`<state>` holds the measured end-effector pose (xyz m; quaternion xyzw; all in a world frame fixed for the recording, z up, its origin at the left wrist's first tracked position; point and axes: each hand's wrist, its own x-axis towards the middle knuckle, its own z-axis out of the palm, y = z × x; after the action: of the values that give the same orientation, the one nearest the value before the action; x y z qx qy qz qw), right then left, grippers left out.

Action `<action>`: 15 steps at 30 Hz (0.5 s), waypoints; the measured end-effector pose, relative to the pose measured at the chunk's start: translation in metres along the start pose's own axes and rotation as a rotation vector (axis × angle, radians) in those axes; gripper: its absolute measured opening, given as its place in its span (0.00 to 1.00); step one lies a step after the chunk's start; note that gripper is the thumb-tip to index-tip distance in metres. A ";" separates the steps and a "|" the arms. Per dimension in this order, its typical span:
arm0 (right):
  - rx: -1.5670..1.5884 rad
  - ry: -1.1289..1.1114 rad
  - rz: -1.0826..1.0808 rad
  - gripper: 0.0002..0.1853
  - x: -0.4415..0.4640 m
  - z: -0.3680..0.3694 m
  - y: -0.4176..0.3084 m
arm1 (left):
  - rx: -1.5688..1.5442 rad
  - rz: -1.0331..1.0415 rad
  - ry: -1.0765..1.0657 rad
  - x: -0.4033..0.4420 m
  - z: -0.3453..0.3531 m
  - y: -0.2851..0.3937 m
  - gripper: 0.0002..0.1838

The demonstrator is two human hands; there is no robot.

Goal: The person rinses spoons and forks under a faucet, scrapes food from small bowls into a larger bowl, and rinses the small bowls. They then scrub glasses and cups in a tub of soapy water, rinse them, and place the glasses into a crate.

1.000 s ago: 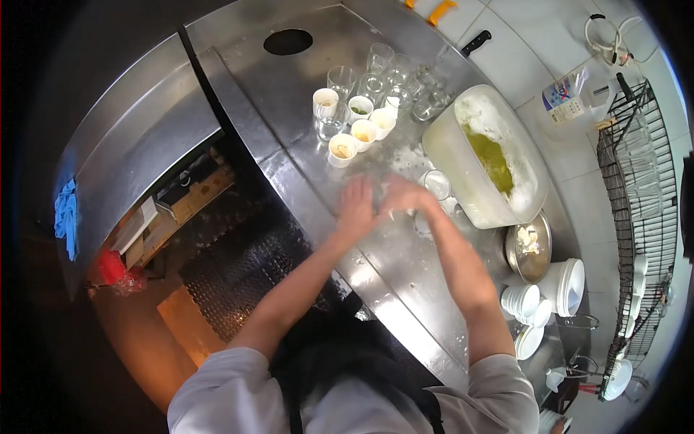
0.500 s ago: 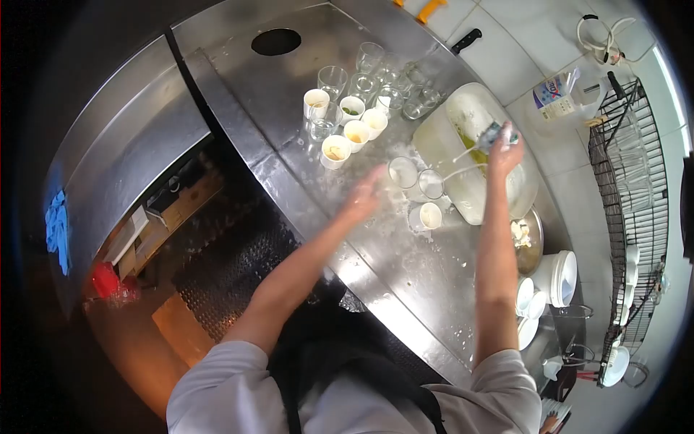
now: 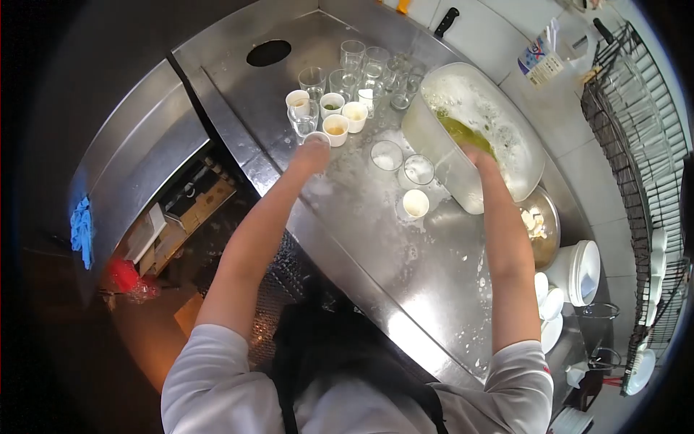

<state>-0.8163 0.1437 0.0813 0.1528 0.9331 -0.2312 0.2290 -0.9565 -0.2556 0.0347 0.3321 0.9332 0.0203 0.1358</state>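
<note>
My left hand [image 3: 313, 158] is closed round a small white cup [image 3: 316, 137] at the front of a group of cups and glasses. Next to it stand a white cup with yellowish residue [image 3: 335, 130], a clear glass [image 3: 304, 124] and a cup with green bits [image 3: 332, 105]. My right hand [image 3: 477, 156] dips into a translucent tub [image 3: 468, 192] of foamy, greenish water; its fingers are hidden, so what it holds cannot be seen. Between my hands stand two foamy glasses [image 3: 387, 155] and a white cup [image 3: 416, 204].
Everything stands on a wet steel counter [image 3: 376, 253] with a round hole [image 3: 269, 53]. A metal bowl with pale pieces [image 3: 538, 228] and white buckets [image 3: 578, 275] are at the right. A wire rack [image 3: 622, 145], a knife [image 3: 447, 22] and a plastic jug [image 3: 542, 64] are along the wall.
My left hand has moved left from open counter onto the front white cup. My right hand, holding a dark scouring pad above the tub before, has gone down into the water. The view has shifted slightly.
</note>
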 end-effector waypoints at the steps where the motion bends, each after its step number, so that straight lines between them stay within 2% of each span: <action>1: -0.011 0.042 0.014 0.31 -0.004 -0.002 -0.005 | 0.036 0.011 -0.050 -0.001 -0.002 0.004 0.20; 4: -0.053 0.193 0.086 0.30 -0.008 -0.002 -0.007 | 0.112 -0.050 0.005 -0.012 0.002 0.019 0.18; 7: -0.106 0.364 0.141 0.27 0.002 0.004 0.009 | 0.083 0.066 0.438 -0.004 0.040 0.015 0.17; 9: -0.115 0.449 0.103 0.24 0.011 0.005 0.018 | -0.076 0.100 0.241 -0.001 0.019 0.021 0.17; 10: 0.053 0.617 0.040 0.23 0.010 0.003 0.015 | -0.159 0.115 0.139 -0.001 0.008 0.025 0.17; 12: 0.394 0.936 -0.084 0.20 -0.030 -0.009 -0.037 | -0.227 0.211 0.003 -0.005 -0.014 0.030 0.18; 13: 0.458 1.022 -0.170 0.19 -0.049 -0.010 -0.067 | -0.259 0.262 -0.067 -0.009 -0.024 0.033 0.18; 15: 0.583 1.205 -0.337 0.17 -0.083 -0.006 -0.132 | -0.486 0.158 -0.310 -0.016 -0.047 0.040 0.16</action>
<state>-0.7995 0.0198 0.1756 0.1630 0.8084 -0.3801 -0.4189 -0.9322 -0.2317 0.0887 0.3607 0.8403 0.2027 0.3502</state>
